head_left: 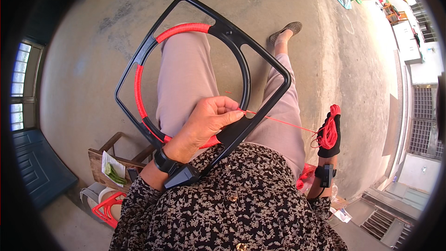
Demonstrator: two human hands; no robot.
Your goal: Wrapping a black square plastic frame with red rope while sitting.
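Observation:
A black frame, roughly diamond-shaped with a round inner ring, lies tilted across my lap. Red wrapping covers several stretches of the ring; other stretches are bare black. My left hand reaches over the ring's near side, its thumb and forefinger pinched on a thin red cord close to the frame's lower right bar. From that pinch the cord runs taut to the right. Out at the side, my right hand, in a black glove, is closed round a looped hank of red cord; its fingers are partly covered by the loops.
A small wooden stool at the left bears a green vegetable on white paper. Below it is a red plastic chair. Red material in a clear bag sits by my right hip. Household items line the far right wall.

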